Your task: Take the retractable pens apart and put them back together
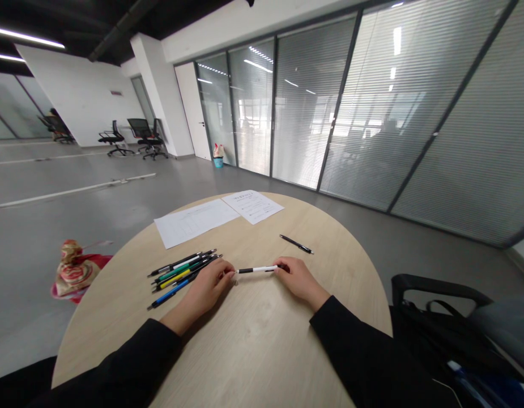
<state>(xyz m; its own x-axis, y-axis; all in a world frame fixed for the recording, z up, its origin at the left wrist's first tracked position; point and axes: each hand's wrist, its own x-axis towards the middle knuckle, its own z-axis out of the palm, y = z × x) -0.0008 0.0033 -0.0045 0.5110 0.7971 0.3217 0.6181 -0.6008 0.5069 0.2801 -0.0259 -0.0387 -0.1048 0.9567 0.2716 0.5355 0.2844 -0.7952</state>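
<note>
Black sleeves [130,357] lie across the round counter [262,345] near its edge, left hand [206,289] and right hand [299,280] nearly closed, pinching opposite ends of a white-and-black pen [255,270] to hold it level, loose pens [183,275] within reach beside the left hand.

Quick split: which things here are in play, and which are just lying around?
In play: left hand and right hand, both holding a white-and-black pen; row of coloured pens beside the left hand.

Lying around: lone black pen, printed sheets, office chairs.
</note>
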